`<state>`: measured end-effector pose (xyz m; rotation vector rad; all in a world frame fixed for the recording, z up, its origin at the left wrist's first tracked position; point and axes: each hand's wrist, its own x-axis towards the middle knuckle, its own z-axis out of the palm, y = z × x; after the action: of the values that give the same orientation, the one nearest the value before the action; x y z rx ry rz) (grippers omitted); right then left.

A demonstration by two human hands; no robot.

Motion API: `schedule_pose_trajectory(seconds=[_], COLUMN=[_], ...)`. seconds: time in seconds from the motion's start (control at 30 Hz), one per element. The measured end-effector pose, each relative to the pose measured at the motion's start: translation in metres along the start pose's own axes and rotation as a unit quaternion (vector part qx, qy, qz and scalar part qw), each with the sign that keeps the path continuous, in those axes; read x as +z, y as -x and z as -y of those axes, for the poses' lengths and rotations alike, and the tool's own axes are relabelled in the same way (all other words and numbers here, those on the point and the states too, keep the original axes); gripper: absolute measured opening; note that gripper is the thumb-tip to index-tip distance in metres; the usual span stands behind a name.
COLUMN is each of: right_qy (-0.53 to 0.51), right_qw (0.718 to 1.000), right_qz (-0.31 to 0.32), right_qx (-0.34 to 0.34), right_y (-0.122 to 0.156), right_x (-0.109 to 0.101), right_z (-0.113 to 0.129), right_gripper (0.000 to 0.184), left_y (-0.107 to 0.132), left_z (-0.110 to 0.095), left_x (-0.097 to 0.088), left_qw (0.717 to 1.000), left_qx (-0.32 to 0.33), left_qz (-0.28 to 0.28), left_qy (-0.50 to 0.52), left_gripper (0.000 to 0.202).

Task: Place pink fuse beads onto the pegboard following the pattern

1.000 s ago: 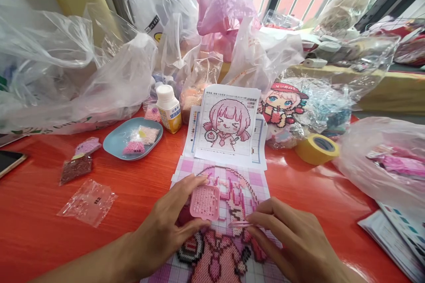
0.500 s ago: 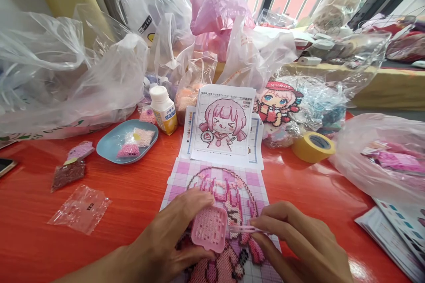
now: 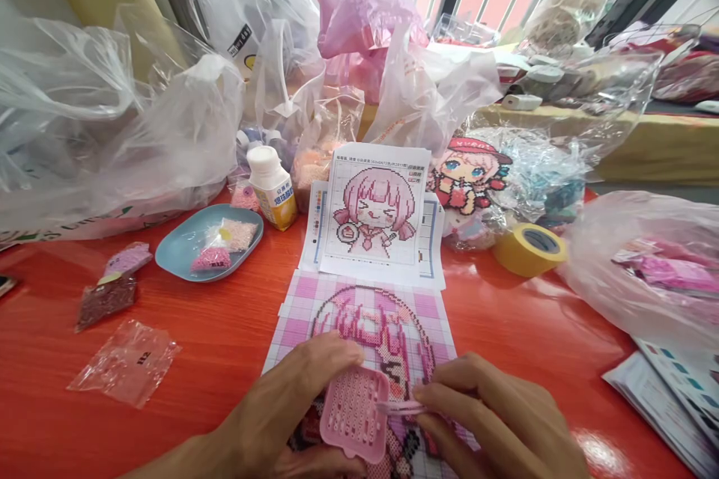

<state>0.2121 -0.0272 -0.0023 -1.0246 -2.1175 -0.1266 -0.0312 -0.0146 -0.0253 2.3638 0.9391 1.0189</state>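
My left hand (image 3: 281,397) grips a small pink bead tray (image 3: 355,413) by its edges, thumb below and fingers above. Rows of tiny beads lie in the tray. My right hand (image 3: 494,412) pinches pale pink tweezers (image 3: 401,408), whose tips reach the tray's right edge; whether a bead is between them is too small to see. Under both hands lies a gridded pegboard (image 3: 297,299) bearing a partly beaded figure with pink hair and a dark outline. Behind it, a printed pattern sheet (image 3: 374,213) with a similar figure leans upright on other sheets.
Left of the board are a blue plate (image 3: 185,266) with bead packets, more bead packets (image 3: 109,288) and an empty clear bag (image 3: 126,363). A bottle (image 3: 272,187), a finished bead figure (image 3: 472,172), yellow tape (image 3: 528,251) and plastic bags (image 3: 645,262) stand around.
The tray in my left hand has moved slightly down, towards me. My right hand and the tweezers have shifted a little down and left. The view has also shifted slightly.
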Motion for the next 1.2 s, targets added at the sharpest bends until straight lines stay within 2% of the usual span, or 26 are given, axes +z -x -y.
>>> schedule_pose_trajectory(seconds=[0.27, 0.37, 0.57, 0.67, 0.8, 0.93, 1.07, 1.2], right_qy=[0.003, 0.011, -0.002, 0.006, -0.015, 0.001, -0.007, 0.001], right_qw=[1.000, 1.000, 1.000, 1.000, 0.999, 1.000, 0.999, 1.000], right_qz=[0.010, -0.004, 0.010, 0.008, 0.018, 0.012, 0.011, 0.007], right_qx=[-0.010, -0.008, -0.017, -0.005, -0.031, -0.017, -0.031, 0.002], right_y=[-0.0008, 0.0002, -0.0001, -0.0006, -0.0015, -0.0027, -0.0004, 0.0051], right_x=[0.0002, 0.0005, -0.0011, -0.0018, -0.0005, -0.0004, 0.0000, -0.0006], right_z=[0.0000, 0.0001, -0.0006, -0.0005, -0.0009, -0.0007, -0.0006, -0.0044], right_gripper=[0.020, 0.018, 0.016, 0.015, 0.013, 0.015, 0.014, 0.012], left_y=[0.0006, 0.0007, 0.0013, 0.0011, 0.0019, 0.0035, 0.0038, 0.0010], left_z=[0.0030, 0.0025, 0.0006, -0.0004, -0.0002, 0.0006, 0.0006, 0.0025], left_x=[0.0004, 0.0002, 0.0001, 0.0000, -0.0003, 0.0000, 0.0008, -0.0011], left_qw=[1.000, 1.000, 1.000, 1.000, 1.000, 1.000, 1.000, 0.999], left_qx=[0.012, 0.007, -0.020, -0.019, -0.020, -0.022, -0.024, -0.031], left_qz=[0.002, 0.002, 0.012, 0.008, 0.009, 0.010, 0.009, 0.017], left_qy=[0.009, 0.009, 0.018, 0.018, 0.006, 0.002, -0.011, -0.006], left_gripper=[0.068, 0.068, 0.067, 0.068, 0.068, 0.068, 0.066, 0.066])
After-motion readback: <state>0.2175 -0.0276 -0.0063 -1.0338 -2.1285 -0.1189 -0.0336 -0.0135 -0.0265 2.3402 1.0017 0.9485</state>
